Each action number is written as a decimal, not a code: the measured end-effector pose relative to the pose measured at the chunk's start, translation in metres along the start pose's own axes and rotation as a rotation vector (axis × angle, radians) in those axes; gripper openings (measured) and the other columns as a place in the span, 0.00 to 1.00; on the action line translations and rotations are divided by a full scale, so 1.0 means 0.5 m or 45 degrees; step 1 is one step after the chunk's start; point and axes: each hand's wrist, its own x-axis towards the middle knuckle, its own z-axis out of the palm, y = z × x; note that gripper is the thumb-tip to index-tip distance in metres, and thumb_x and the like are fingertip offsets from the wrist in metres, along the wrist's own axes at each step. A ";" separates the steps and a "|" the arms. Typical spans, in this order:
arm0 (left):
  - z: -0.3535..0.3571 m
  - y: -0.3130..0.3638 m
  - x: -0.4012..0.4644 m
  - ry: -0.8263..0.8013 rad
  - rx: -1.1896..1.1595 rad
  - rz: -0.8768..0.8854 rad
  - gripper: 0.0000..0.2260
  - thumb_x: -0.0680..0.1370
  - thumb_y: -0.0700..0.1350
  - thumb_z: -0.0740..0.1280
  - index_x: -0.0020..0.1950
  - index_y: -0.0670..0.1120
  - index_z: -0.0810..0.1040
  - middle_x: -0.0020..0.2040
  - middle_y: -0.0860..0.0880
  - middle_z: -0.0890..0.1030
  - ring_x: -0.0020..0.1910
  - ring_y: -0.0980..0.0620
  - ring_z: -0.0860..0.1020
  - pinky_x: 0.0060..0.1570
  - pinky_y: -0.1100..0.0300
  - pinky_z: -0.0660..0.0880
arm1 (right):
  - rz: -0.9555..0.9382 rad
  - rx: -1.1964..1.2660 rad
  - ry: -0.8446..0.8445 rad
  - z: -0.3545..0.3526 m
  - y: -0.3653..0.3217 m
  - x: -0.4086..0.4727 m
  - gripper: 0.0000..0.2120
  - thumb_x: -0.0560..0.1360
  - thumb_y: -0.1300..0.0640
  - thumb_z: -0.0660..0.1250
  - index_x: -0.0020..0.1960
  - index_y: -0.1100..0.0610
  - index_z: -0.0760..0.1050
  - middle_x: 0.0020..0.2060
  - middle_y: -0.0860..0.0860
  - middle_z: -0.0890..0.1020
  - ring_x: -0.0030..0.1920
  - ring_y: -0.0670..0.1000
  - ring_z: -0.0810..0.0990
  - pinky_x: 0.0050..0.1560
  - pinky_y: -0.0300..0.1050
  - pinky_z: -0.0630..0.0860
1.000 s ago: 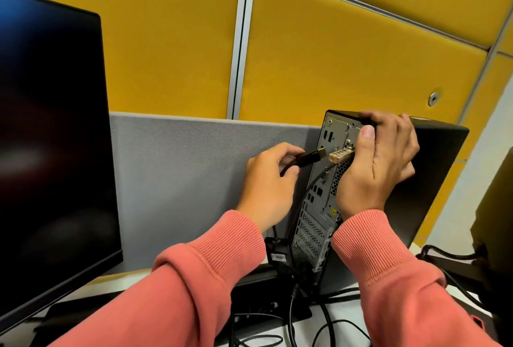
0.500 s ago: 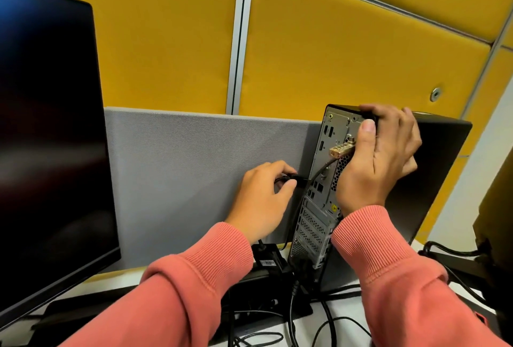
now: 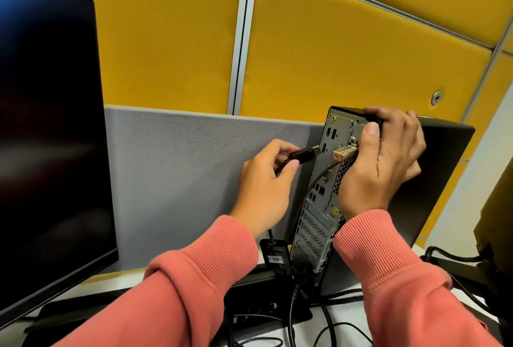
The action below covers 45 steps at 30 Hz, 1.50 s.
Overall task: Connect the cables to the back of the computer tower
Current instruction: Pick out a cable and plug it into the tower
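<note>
Tower: black upright computer tower (image 3: 433,180) with grey metal rear panel (image 3: 319,208) stands on the white tabletop (image 3: 344,327), just in front of the grey fabric partition (image 3: 180,174).
Left hand: left hand (image 3: 263,188) pinches the black cable plug with gold-coloured tip (image 3: 387,154), tip just beside the rear panel's upper ports.
Right hand: right hand (image 3: 385,163) grips the tower's top rear corner, fingers curled over the top edge.
Lock: brass-coloured cable lock (image 3: 344,152) protrudes from the rear panel beside the right thumb.
Monitor: black flat monitor (image 3: 47,138) stands left.
</note>
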 end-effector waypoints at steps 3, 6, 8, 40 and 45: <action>0.008 0.008 0.017 -0.034 0.027 -0.004 0.07 0.81 0.43 0.68 0.53 0.55 0.79 0.45 0.54 0.83 0.49 0.53 0.82 0.51 0.48 0.80 | -0.005 -0.002 0.000 -0.001 -0.002 -0.001 0.14 0.81 0.51 0.54 0.60 0.47 0.75 0.65 0.41 0.73 0.76 0.45 0.60 0.70 0.64 0.57; 0.013 0.010 0.026 -0.023 0.115 0.025 0.06 0.81 0.44 0.69 0.53 0.56 0.80 0.43 0.55 0.81 0.47 0.52 0.79 0.46 0.55 0.77 | -0.005 0.002 -0.002 -0.002 -0.003 -0.002 0.14 0.81 0.51 0.54 0.60 0.47 0.75 0.65 0.41 0.73 0.76 0.46 0.60 0.70 0.64 0.57; 0.012 0.007 0.031 -0.018 0.151 0.030 0.05 0.80 0.45 0.70 0.53 0.56 0.80 0.43 0.55 0.81 0.47 0.52 0.78 0.44 0.58 0.75 | -0.007 0.004 -0.002 -0.002 -0.003 -0.001 0.14 0.81 0.51 0.54 0.60 0.47 0.75 0.65 0.42 0.73 0.76 0.46 0.60 0.70 0.64 0.57; -0.012 0.031 0.031 0.075 -0.089 0.065 0.05 0.75 0.36 0.75 0.46 0.45 0.85 0.40 0.51 0.86 0.39 0.57 0.84 0.39 0.70 0.75 | -0.008 0.007 -0.005 0.001 0.001 0.000 0.14 0.81 0.52 0.55 0.60 0.47 0.75 0.66 0.42 0.73 0.77 0.46 0.59 0.71 0.61 0.56; -0.011 0.035 0.035 0.084 0.194 0.380 0.05 0.76 0.35 0.74 0.47 0.44 0.86 0.43 0.51 0.83 0.42 0.56 0.80 0.43 0.70 0.75 | -0.009 0.012 0.000 0.001 0.000 -0.001 0.14 0.81 0.51 0.54 0.60 0.48 0.75 0.66 0.42 0.73 0.76 0.46 0.60 0.71 0.62 0.56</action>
